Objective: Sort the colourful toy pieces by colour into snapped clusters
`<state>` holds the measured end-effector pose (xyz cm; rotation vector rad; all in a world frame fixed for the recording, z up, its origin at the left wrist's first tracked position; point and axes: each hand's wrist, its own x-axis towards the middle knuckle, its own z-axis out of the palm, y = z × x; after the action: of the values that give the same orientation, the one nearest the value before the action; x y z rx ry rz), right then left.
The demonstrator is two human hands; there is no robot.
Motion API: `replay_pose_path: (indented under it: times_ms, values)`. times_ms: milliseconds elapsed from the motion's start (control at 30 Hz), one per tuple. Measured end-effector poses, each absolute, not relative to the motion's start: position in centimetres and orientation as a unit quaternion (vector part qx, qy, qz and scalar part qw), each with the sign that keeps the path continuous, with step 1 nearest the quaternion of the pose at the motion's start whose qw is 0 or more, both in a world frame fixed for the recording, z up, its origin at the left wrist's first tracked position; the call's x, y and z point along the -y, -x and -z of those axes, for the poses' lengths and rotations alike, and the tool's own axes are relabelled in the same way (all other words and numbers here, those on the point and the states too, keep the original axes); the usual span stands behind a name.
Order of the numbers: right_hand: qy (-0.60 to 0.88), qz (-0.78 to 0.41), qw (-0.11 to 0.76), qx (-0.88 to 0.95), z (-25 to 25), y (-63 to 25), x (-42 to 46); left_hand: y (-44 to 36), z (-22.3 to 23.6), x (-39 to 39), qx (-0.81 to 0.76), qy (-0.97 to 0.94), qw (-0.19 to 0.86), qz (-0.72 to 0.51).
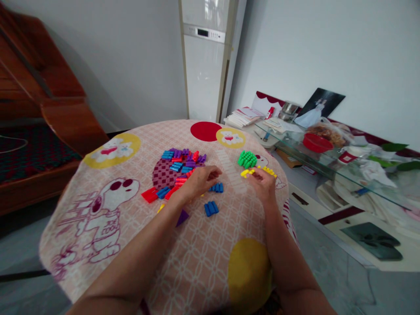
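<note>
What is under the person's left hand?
Around the left hand, red pieces show at its left edge and blue pieces near its fingers. Whatever lies directly beneath is covered and cannot be seen.

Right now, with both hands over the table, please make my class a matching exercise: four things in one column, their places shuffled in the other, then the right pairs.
Things:
1. Green pieces
2. Purple triangle
3. Red bowl
4. Yellow pieces

Places:
A. Beside the left forearm
B. Nearest the right hand's fingers
C. Bunched together beyond the right hand
D. On the glass shelf

Pairs: 1-C, 2-A, 3-D, 4-B
</note>
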<state>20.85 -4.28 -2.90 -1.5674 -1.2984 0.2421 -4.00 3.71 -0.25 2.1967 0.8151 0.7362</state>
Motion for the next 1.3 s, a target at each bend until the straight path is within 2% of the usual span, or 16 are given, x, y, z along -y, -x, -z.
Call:
replay_pose_path:
  times_ms: [100,267,367,533,700,767,900,967,1133,1300]
  values:
    - [0.728,-0.033,0.509,0.458,2.4,-23.8,5.8,5.4,-0.3,-4.7,-0.334,-0.834,0.334,-0.285]
    - [0.804,0.037,0.395,0.443,3.5,-26.2,7.9,7.5,-1.1,-5.6,-0.351,-0.811,0.351,-0.309]
    - [0.817,0.045,0.365,0.444,4.2,-26.4,7.9,8.4,-1.7,-5.8,-0.358,-0.807,0.342,-0.321]
    - [0.809,0.028,0.372,0.454,4.7,-26.6,7.3,9.3,-2.1,-6.1,-0.378,-0.798,0.328,-0.336]
    - [0.804,0.086,0.391,0.441,4.2,-25.8,7.8,10.5,-2.5,-6.5,-0.388,-0.788,0.322,-0.354]
    - [0.771,0.087,0.408,0.481,3.5,-24.4,7.7,11.1,-2.8,-6.6,-0.403,-0.78,0.31,-0.365]
    - [0.647,-0.009,0.396,0.652,1.8,-18.8,7.1,12.3,-3.1,-6.7,-0.42,-0.764,0.298,-0.389]
    - [0.599,-0.048,0.339,0.724,1.1,-15.1,6.7,12.7,-3.1,-6.8,-0.427,-0.755,0.292,-0.402]
    - [0.545,-0.098,0.122,0.824,0.8,-6.9,5.2,12.8,-3.4,-6.8,-0.443,-0.744,0.283,-0.412]
    - [0.555,-0.086,0.039,0.826,1.7,-3.8,2.8,12.6,-3.4,-6.8,-0.436,-0.746,0.289,-0.412]
